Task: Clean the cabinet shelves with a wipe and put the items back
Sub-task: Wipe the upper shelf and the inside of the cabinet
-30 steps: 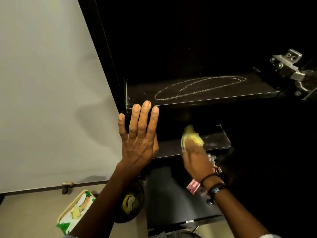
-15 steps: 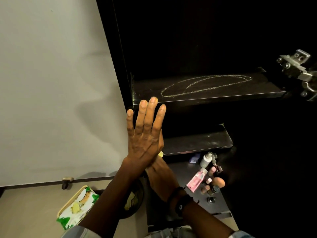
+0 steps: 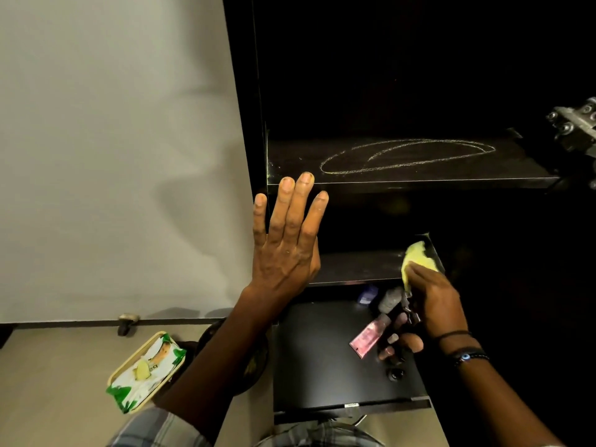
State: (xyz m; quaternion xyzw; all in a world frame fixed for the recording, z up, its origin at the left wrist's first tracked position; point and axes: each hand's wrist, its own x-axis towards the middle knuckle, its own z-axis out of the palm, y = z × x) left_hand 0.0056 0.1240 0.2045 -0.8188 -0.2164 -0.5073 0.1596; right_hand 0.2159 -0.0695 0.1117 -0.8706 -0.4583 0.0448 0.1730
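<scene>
On lower shelf (image 3: pixel 358 267), right hand (image 3: pixel 435 301) moved rightward, grip pinching wipe (image 3: pixel 417 258) (left hand (image 3: pixel 285 250) spread).

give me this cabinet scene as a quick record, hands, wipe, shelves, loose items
left hand: flat, fingers straight, raised at the cabinet's left edge
right hand: holds the yellow wipe on the right end of the middle shelf
upper shelf: pale loop marks on it
lower surface: pink tube and small bottles, under the right hand
floor: wipes pack, left of the cabinet
</scene>
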